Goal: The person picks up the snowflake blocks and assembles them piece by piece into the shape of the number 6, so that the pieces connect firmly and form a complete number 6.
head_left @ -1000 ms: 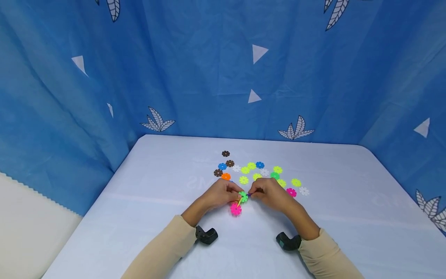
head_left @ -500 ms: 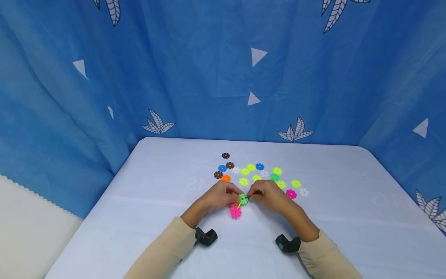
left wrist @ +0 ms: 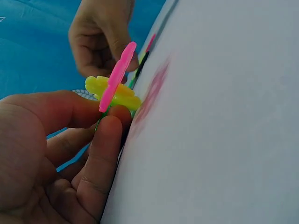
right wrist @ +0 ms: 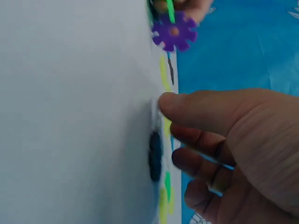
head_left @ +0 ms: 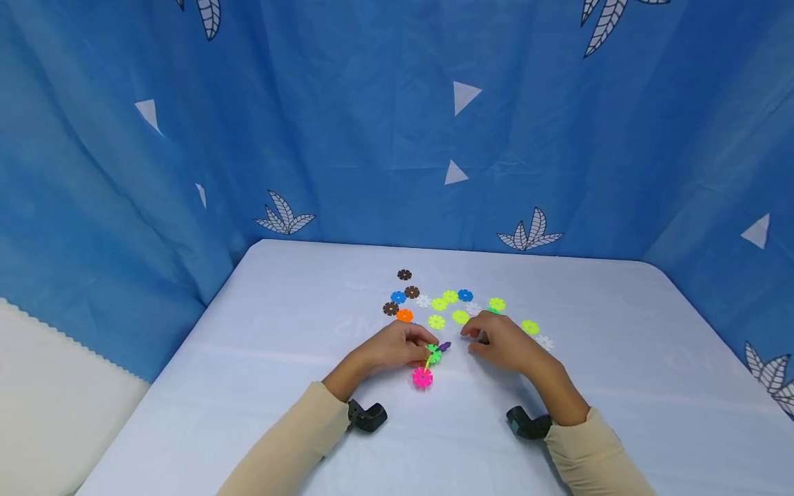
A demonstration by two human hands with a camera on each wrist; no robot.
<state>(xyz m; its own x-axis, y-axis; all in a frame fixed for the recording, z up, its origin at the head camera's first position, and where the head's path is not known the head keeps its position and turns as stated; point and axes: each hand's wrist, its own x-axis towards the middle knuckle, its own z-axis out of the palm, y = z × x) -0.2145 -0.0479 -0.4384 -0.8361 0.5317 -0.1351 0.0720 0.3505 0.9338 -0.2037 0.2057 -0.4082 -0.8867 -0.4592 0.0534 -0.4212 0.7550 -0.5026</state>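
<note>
Four joined discs [head_left: 435,355] jut from the left hand [head_left: 395,346], which pinches the green disc [head_left: 433,353] above the table [head_left: 279,303], the right hand [head_left: 505,343] near, fingers parted. My left wrist feed hides the purple disc [right wrist: 164,31]; my right one shows its centre hole [right wrist: 174,31].

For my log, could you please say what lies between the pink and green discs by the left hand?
In the head view, a yellow disc lies between the pink disc and green disc.

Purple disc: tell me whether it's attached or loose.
Attached: the purple disc juts from the green disc, with the right hand touching neither.
</note>
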